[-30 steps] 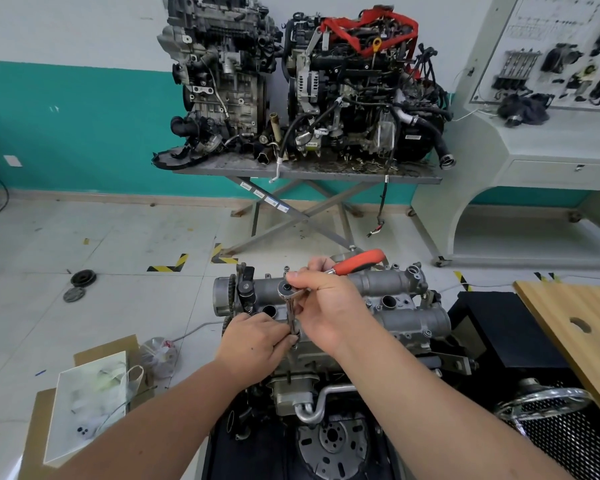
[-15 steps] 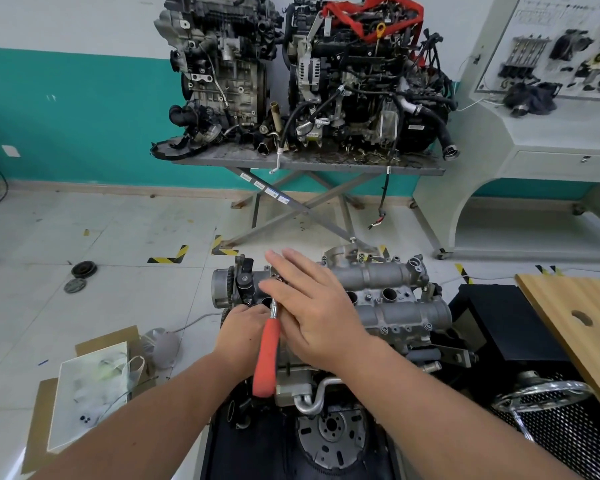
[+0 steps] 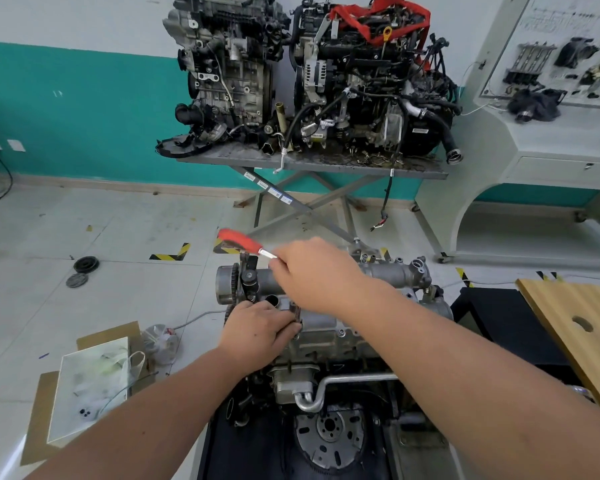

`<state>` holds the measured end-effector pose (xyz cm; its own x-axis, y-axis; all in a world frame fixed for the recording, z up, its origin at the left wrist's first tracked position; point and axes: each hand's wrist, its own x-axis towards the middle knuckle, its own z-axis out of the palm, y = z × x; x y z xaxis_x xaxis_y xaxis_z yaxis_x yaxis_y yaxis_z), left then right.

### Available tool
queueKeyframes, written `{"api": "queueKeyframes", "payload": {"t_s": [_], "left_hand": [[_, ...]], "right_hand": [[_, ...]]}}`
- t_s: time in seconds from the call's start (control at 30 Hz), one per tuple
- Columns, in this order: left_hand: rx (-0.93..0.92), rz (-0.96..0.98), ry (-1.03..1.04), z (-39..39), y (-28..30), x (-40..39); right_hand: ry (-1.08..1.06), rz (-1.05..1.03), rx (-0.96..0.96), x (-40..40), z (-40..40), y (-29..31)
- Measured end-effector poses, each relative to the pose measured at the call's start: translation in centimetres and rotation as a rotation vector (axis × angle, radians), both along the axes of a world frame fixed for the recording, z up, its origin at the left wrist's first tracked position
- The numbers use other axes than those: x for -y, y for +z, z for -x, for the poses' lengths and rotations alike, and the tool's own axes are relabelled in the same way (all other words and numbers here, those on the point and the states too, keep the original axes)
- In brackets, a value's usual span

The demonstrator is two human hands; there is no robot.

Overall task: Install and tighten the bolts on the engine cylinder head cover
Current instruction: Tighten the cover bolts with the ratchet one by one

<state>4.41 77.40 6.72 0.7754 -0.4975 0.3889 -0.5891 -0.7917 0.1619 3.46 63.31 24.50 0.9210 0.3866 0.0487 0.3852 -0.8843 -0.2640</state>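
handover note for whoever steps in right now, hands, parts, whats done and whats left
Left hand: rests on the near left end of the cylinder head cover, fingers by the socket.
Right hand: holds the red-handled ratchet, handle pointing up and left, away from the person.
Done: cover sits on the engine; this bolt is being driven.
Left: finish tightening it, then the other bolts; how many remain cannot be told.
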Motion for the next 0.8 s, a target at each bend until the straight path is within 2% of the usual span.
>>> {"api": "queueKeyframes", "payload": {"t_s": [0.07, 0.17, 0.23, 0.3, 0.4, 0.47, 0.53, 0.63, 0.7, 0.73, 0.8], "left_hand": [[0.027, 0.027, 0.006, 0.0, 0.1, 0.1], [0.034, 0.049, -0.001, 0.0, -0.1, 0.0], [0.05, 0.06, 0.002, -0.1, -0.2, 0.0], [0.055, 0.078, 0.003, 0.0, -0.1, 0.1], [0.049, 0.079, -0.011, -0.1, -0.2, 0.1], [0.063, 0.079, -0.022, -0.2, -0.4, 0.0], [0.073, 0.093, -0.023, -0.2, -0.6, 0.0], [0.13, 0.154, -0.045, -0.5, -0.6, 0.1], [0.173, 0.119, -0.041, -0.6, -0.5, 0.3], [0.172, 0.072, -0.028, -0.7, -0.5, 0.4], [0.11, 0.029, 0.022, -0.9, -1.2, 0.4]], "right_hand": [[-0.12, -0.288, -0.273, -0.1, -0.3, 0.5], [-0.27, -1.079, -0.747, -0.1, -0.1, 0.0], [-0.324, -1.541, -0.913, 0.4, 0.1, -1.1], [-0.366, -1.826, -0.937, 0.7, 0.6, -2.2], [-0.341, -2.053, -0.723, 0.2, 1.4, -3.8], [-0.284, -1.919, -0.513, -0.4, 2.0, -5.0], [-0.233, -1.618, -0.29, -0.8, 2.7, -6.1], [-0.044, -1.132, 0.26, -0.5, 2.3, -7.6], [0.089, -0.755, 0.607, -0.1, 1.6, -8.4], [0.127, -0.617, 0.693, -0.1, 1.3, -8.4], [0.198, -0.425, 0.709, 0.2, 1.1, -7.6]]}}
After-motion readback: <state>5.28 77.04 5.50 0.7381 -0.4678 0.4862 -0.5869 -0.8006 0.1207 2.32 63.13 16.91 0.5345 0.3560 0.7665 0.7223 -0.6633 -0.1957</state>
